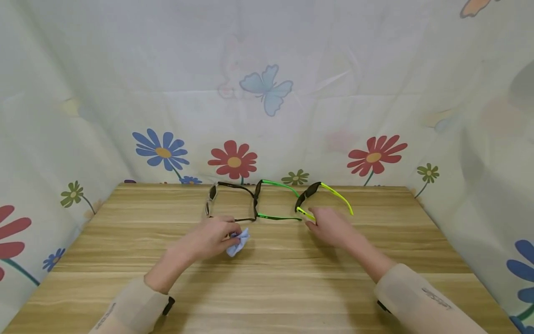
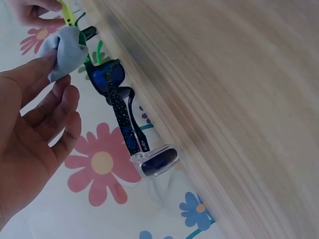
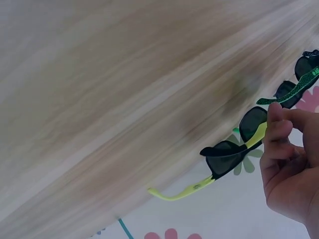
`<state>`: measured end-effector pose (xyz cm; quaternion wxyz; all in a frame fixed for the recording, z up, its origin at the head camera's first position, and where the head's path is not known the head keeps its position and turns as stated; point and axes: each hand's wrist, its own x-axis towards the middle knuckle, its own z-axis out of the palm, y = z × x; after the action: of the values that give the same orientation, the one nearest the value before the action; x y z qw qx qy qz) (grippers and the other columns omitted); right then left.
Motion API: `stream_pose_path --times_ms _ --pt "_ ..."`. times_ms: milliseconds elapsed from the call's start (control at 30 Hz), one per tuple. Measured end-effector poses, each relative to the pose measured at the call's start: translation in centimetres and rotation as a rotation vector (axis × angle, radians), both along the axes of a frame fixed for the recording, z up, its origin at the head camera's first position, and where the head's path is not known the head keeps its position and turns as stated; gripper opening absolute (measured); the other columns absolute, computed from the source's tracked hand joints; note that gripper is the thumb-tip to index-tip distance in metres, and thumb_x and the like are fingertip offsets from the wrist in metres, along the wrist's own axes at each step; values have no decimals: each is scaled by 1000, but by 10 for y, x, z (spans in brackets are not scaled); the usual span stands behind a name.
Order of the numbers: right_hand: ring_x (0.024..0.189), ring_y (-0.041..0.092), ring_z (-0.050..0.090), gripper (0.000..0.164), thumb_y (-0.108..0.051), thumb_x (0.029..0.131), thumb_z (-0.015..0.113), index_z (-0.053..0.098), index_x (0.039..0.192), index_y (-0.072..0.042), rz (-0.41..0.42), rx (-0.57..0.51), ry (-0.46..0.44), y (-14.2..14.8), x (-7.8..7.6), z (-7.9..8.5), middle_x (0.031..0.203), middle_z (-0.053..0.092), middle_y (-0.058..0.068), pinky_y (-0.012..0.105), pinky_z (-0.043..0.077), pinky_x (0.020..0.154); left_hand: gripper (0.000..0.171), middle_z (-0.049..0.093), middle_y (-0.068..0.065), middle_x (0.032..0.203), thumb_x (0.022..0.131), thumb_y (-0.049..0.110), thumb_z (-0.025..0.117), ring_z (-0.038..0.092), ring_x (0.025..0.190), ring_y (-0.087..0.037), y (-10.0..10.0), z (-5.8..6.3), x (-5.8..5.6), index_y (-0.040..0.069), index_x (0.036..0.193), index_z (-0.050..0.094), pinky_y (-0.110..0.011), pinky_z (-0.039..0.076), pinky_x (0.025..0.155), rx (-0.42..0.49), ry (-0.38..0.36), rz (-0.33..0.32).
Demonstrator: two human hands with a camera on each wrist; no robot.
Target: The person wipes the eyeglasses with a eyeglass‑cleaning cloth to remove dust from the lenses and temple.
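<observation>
A person in pale sleeves works at a wood-grain table, the left hand pinching a crumpled light-blue cloth between thumb and forefinger, the other fingers loosely bent. The right hand grips the near arm of black-fronted sunglasses with neon-yellow arms, the rightmost of three pairs lined up along the far side of the tabletop; whether that pair is lifted at all cannot be told. Its far yellow arm stretches out to the right, beyond the fingers. At the middle of the row sit black-fronted sunglasses with green arms, their arms opened toward the right and their tips close to the front of the yellow-armed pair. At the left end are clear-framed sunglasses with dark arms, also unfolded, with arm tips reaching the front of the green-armed pair; whether they touch is unclear. The left hand, nearer than the clear-framed pair, partly hides its near arm in the head view, and the left wrist view shows dark lenses and speckling along one arm. Behind the table, a white curtain carries red and blue flowers beneath a pale-blue butterfly.
</observation>
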<state>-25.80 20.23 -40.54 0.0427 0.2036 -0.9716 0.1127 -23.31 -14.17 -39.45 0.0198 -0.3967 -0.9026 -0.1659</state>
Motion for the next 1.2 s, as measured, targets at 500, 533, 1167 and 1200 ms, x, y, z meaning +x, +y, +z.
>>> stream_pose_path --times_ms 500,533,1167,1200 --pt "69 23 62 14 -13 98 69 65 88 -3 -29 -40 -24 -19 -10 -4 74 62 8 44 52 62 11 64 5 96 95 17 76 56 77 -5 5 3 0 11 105 75 -21 50 66 10 -46 0" --pt "68 22 61 15 -13 98 69 65 87 -3 -30 -38 -20 -19 -10 -5 73 62 8 44 51 60 11 64 5 96 95 17 77 56 77 -5 5 4 0 11 105 75 -21 50 66 9 -45 -1" --pt "60 20 54 28 -14 91 76 60 69 -7 -143 -32 19 -12 -5 0 64 55 4 42 48 55 12 65 5 97 95 16 77 57 77 -5 5 7 -1 10 105 75 -21 51 68 29 -46 -9" --pt "59 21 53 29 -14 91 76 59 69 -8 -151 -39 18 -10 -5 2 64 55 4 41 47 54 12 65 5 97 95 17 77 57 77 -5 5 7 -1 11 105 75 -21 51 68 28 -45 -10"
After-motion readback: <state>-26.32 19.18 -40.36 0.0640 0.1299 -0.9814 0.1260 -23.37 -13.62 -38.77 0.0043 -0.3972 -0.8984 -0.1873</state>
